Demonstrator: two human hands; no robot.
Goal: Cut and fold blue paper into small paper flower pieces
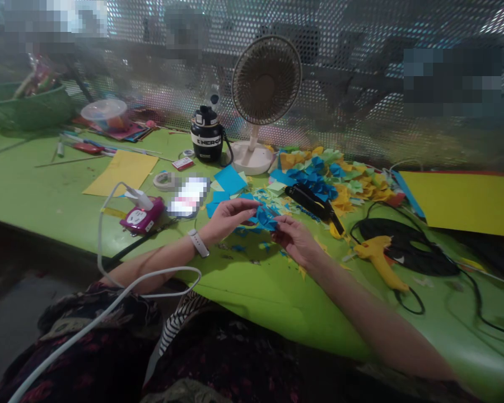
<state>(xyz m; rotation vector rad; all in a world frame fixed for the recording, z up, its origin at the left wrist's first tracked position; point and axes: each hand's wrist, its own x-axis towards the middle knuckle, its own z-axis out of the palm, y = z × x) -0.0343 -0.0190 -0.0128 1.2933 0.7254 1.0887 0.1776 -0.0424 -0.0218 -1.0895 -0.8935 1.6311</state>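
A crumpled piece of blue paper (pixel 265 219) is pinched between my left hand (pixel 231 217) and my right hand (pixel 294 240), low over the green table (pixel 252 285). My left wrist wears a white smartwatch (pixel 199 243). Just beyond my right hand lie black-handled scissors (pixel 313 202) on a heap of cut blue, yellow and green paper scraps (pixel 336 182). Small scraps (pixel 269 196) are scattered around both hands. Part of the blue piece is hidden by my fingers.
A yellow glue gun (pixel 380 258) with black cords sits to the right, beside a yellow card sheet (pixel 462 201). To the left are a pink power socket (pixel 143 217) with a white cable, a tape roll (pixel 166 181), and a yellow sheet (pixel 121 172). A fan (pixel 265 95) and black flask (pixel 205 134) stand behind.
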